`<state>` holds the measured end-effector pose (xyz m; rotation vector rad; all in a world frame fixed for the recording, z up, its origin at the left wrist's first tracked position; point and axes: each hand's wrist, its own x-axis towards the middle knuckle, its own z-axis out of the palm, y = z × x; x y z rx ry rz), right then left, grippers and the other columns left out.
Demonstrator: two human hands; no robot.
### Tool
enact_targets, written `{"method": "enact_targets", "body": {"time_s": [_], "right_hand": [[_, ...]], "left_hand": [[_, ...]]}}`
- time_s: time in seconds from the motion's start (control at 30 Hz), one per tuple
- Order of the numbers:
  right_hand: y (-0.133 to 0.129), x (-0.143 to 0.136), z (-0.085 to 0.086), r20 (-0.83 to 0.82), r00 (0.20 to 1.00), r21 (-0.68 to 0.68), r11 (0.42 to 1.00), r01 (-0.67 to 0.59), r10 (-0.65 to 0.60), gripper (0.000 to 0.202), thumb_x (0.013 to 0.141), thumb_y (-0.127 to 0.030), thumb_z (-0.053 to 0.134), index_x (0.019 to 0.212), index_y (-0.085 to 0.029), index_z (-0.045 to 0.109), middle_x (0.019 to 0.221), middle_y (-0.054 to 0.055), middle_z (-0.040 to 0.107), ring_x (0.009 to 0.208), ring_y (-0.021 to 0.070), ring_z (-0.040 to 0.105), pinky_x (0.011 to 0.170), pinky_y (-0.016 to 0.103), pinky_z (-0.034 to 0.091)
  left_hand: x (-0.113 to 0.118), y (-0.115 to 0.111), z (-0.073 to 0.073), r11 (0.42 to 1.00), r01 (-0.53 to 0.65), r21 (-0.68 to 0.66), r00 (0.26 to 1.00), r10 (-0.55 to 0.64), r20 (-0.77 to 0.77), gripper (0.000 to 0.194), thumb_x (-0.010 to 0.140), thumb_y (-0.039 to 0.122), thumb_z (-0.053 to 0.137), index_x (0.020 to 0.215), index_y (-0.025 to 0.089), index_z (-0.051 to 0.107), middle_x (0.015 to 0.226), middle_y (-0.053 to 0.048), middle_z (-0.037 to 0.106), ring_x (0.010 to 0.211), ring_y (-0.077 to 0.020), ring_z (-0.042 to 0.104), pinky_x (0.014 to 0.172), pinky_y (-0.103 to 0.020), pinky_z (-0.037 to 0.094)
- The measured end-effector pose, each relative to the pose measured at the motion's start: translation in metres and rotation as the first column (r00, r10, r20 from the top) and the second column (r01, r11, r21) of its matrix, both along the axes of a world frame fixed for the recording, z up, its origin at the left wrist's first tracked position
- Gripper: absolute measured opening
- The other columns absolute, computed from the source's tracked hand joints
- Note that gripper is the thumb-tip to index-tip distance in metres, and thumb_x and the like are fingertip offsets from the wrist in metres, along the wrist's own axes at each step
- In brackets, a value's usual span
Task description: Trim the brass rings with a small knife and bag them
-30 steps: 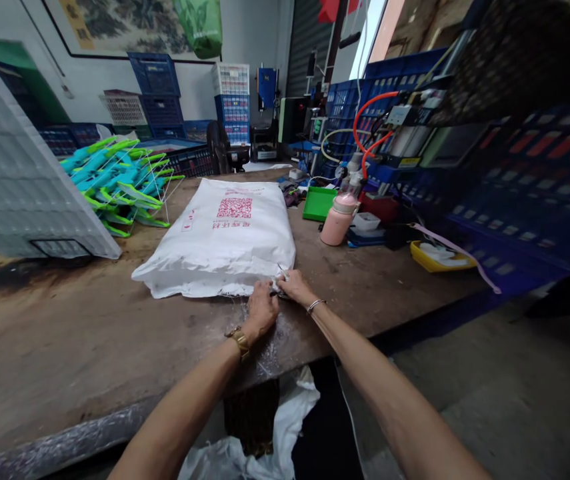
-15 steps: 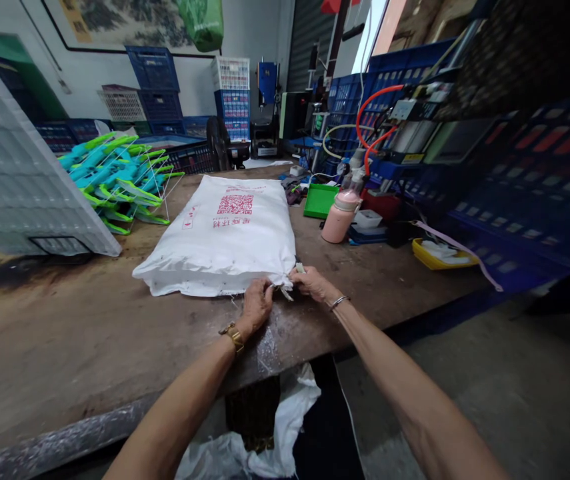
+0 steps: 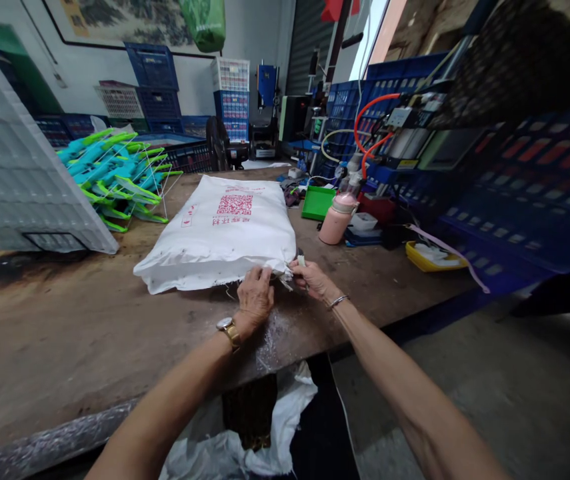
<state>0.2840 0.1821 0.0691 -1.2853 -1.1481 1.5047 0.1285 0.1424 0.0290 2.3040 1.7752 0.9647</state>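
A full white woven sack (image 3: 215, 233) with red print and a QR code lies flat on the brown worktable (image 3: 89, 347). Its stitched end faces me, with frayed threads at the near right corner. My left hand (image 3: 255, 293) has its fingers closed over that near edge, just left of the corner; the thumb is hidden. Close beside it, my right hand (image 3: 312, 280) is closed at the corner, holding a small pale tool (image 3: 301, 260) with a dark end. The tool's exact kind is too small to make out.
Bundled turquoise and green plastic parts (image 3: 119, 173) lie left, behind a translucent panel (image 3: 39, 160). At right stand a pink bottle (image 3: 337, 220), a green tray (image 3: 316, 202) and a yellow tray (image 3: 435, 257). An open white sack (image 3: 285, 420) sits below the table edge.
My left hand has turned more palm-down, its fingers now lying over the sack's edge. The right hand stays at the corner, and the pale tool stands more upright.
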Motion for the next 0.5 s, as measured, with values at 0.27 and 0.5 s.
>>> {"method": "enact_targets", "body": {"time_s": [0.27, 0.5], "right_hand": [[-0.005, 0.0, 0.01, 0.145, 0.985, 0.12, 0.989, 0.081, -0.098, 0.023, 0.057, -0.035, 0.06, 0.069, -0.018, 0.049, 0.052, -0.009, 0.037, 0.038, 0.0033, 0.024, 0.038, 0.021, 0.015], [-0.044, -0.008, 0.009, 0.515, 0.693, 0.663, 0.747, 0.05, -0.504, 0.018, 0.073, -0.037, 0.053, 0.078, -0.019, 0.054, 0.061, -0.002, 0.053, 0.055, 0.0107, 0.046, 0.055, 0.023, 0.037]], "left_hand": [[-0.011, 0.037, 0.012, 0.994, 0.065, 0.084, 0.998, -0.064, -0.018, 0.019, 0.085, 0.027, 0.044, 0.086, 0.019, 0.061, 0.094, -0.008, 0.061, 0.091, -0.024, 0.047, 0.082, -0.038, 0.034], [-0.015, 0.05, 0.021, 0.978, 0.18, -0.107, 0.976, -0.164, 0.142, 0.018, 0.078, 0.02, 0.045, 0.069, 0.018, 0.061, 0.07, -0.005, 0.061, 0.071, -0.0189, 0.05, 0.069, -0.031, 0.036]]}}
